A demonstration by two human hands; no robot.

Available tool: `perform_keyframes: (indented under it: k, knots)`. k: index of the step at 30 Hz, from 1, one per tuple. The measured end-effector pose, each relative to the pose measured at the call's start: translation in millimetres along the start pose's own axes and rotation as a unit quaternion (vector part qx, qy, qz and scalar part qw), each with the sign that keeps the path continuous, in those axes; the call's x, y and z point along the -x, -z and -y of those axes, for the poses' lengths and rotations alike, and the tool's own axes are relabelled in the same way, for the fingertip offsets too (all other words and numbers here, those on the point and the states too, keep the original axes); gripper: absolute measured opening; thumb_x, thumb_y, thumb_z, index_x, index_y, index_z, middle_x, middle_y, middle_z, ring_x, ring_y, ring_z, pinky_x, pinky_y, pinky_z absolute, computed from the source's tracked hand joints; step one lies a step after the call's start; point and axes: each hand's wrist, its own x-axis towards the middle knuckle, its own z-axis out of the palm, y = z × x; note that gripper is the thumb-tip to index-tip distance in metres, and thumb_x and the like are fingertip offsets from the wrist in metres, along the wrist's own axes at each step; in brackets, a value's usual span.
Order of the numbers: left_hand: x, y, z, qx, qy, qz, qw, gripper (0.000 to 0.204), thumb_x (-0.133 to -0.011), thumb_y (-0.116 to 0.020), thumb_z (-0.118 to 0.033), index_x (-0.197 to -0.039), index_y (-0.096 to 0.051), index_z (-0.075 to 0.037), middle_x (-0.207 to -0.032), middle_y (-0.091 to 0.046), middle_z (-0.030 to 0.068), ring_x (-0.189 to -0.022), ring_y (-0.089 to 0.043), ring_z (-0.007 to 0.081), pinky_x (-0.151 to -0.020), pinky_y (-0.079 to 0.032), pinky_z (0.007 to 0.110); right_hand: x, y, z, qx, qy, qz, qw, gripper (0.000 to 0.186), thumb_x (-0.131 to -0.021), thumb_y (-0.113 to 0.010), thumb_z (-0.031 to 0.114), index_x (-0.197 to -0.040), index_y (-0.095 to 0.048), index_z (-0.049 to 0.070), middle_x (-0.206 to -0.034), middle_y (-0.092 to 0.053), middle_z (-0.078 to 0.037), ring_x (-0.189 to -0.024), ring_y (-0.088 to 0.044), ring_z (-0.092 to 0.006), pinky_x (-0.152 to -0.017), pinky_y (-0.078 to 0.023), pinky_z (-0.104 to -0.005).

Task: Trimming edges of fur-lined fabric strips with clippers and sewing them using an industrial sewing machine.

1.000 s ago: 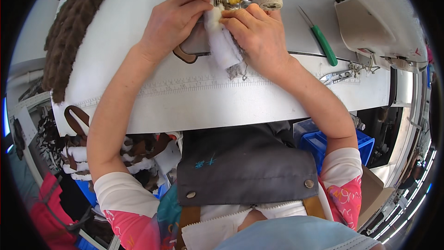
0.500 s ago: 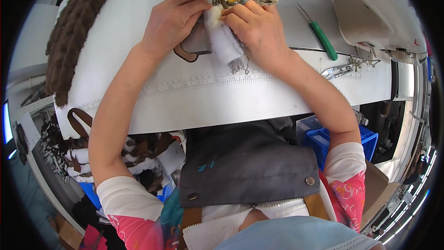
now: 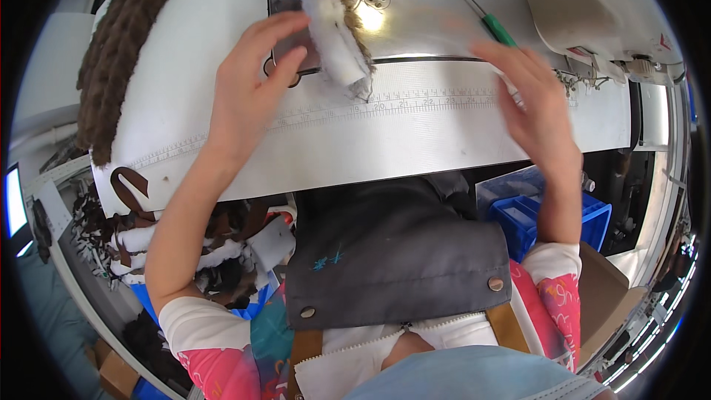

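1. white table [image 3: 415, 144]: sewing machine [image 3: 585, 15] at far side.
2. my left hand [image 3: 248, 78]: empty, fingers parted.
3. my right hand [image 3: 535, 100]: well apart — empty, fingers spread.
4. white fleecy strip [image 3: 335, 41]: far end beneath the machine, just beside my left hand.
5. green-handled tool [image 3: 498, 30]: beyond my right fingers.

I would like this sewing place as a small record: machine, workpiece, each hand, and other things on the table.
Machine: sewing machine
Workpiece: fluffy white strip with brown edging, far end at the machine
Left hand: open, beside the strip; contact unclear
Right hand: open, near the green-handled awl
Table: brown fur fabric, printed ruler scale
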Motion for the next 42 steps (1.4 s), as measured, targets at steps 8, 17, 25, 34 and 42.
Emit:
perform_keyframes:
  k: [8,17,25,34,42]
  knots:
    - [12,-34,-27,-0.228,-0.195,-0.004,0.954,0.03,-0.07,-0.071,-0.009,-0.096,-0.058,-0.006,-0.098,-0.055,0.0083,-0.088,-0.056,0.0239,-0.071,-0.046,0.031,108,20,-53,0.074,-0.103,-0.04,0.991,0.03,-0.071,-0.064,0.001,-0.099,-0.066,0.009,-0.098,-0.059,-0.008,-0.089,-0.055,-0.0253,-0.079,-0.041,-0.0336]
    - [22,-39,-9,-0.173,-0.146,-0.001,0.974,0.012,-0.078,-0.064,-0.004,-0.089,-0.06,-0.002,-0.098,-0.059,0.0092,-0.087,-0.057,0.0243,-0.074,-0.046,0.03,42,4,-39,0.172,-0.099,-0.103,0.975,0.025,-0.083,-0.06,0.013,-0.105,-0.059,0.002,-0.103,-0.058,-0.013,-0.087,-0.058,-0.0288,-0.069,-0.047,-0.0346]
    - [-18,-30,-9,-0.1,-0.065,-0.054,0.991,0.017,-0.078,-0.067,-0.011,-0.092,-0.063,-0.003,-0.091,-0.063,0.0069,-0.082,-0.058,0.0227,-0.074,-0.047,0.032,2,-39,3,-0.134,-0.123,0.021,0.983,0.038,-0.082,-0.059,0.015,-0.117,-0.051,0.003,-0.06,-0.052,-0.008,-0.046,-0.049,-0.0169,-0.046,-0.039,-0.0305]
    - [-14,-37,18,-0.133,-0.13,-0.048,0.981,0.029,-0.075,-0.069,-0.012,-0.103,-0.065,-0.005,-0.107,-0.064,0.0061,-0.101,-0.058,0.0243,-0.086,-0.046,0.033,-31,-72,60,-0.22,-0.141,-0.004,0.965,0.039,-0.078,-0.06,0.01,-0.114,-0.05,-0.003,-0.063,-0.057,-0.014,-0.052,-0.056,-0.0302,-0.049,-0.044,-0.035]
    - [-12,-38,23,-0.118,-0.134,-0.048,0.983,0.028,-0.078,-0.066,-0.014,-0.106,-0.064,-0.006,-0.112,-0.062,0.0061,-0.107,-0.057,0.0231,-0.092,-0.041,0.037,-37,-73,57,-0.221,-0.157,0.048,0.961,0.038,-0.078,-0.059,0.013,-0.112,-0.052,-0.002,-0.065,-0.057,-0.017,-0.059,-0.057,-0.0333,-0.054,-0.044,-0.038]
